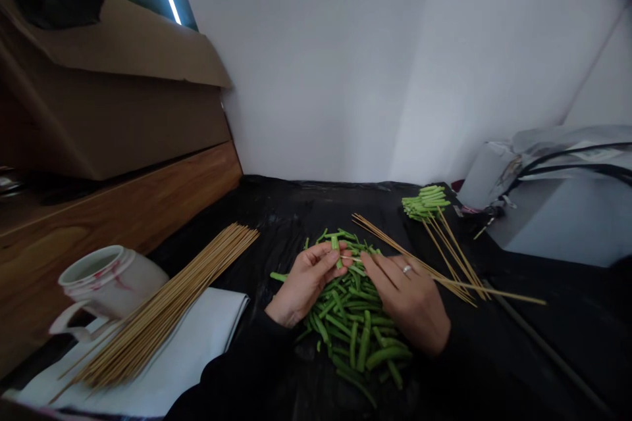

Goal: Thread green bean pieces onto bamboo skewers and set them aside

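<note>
Above bean pile: left hand pinches green segment; right hand seemingly clamps skewer; overpushing could split segment.

- The single view looks from the person's head, forward and steeply down across a table with a creased black covering.
- It faces a plain white wall beyond.
- Left hand and right hand appear near, below centre.
</note>
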A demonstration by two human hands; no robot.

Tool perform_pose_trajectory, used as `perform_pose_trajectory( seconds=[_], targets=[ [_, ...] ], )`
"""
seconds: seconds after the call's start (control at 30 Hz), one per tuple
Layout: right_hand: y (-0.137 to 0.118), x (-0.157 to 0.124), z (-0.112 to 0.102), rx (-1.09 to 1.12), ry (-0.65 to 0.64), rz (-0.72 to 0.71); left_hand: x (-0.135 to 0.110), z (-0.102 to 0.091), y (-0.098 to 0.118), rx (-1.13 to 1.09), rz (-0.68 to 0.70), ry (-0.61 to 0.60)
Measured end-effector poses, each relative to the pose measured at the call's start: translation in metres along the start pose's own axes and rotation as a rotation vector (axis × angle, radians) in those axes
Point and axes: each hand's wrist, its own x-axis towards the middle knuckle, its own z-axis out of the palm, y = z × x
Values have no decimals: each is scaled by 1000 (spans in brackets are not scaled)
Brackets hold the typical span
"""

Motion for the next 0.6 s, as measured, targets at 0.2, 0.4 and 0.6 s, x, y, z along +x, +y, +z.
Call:
perform_pose_trajectory(
  seconds=[0.2,0.4,0.6],
  targets=[
    [6,-6,0,-64,-67,167,4,-5,1,-38,42,87],
    [1,-3,-3,28,-15,162,6,-10,0,-54,51,106],
    [-1,-4,-2,26,-27,165,6,-9,0,-51,54,127]
  ],
)
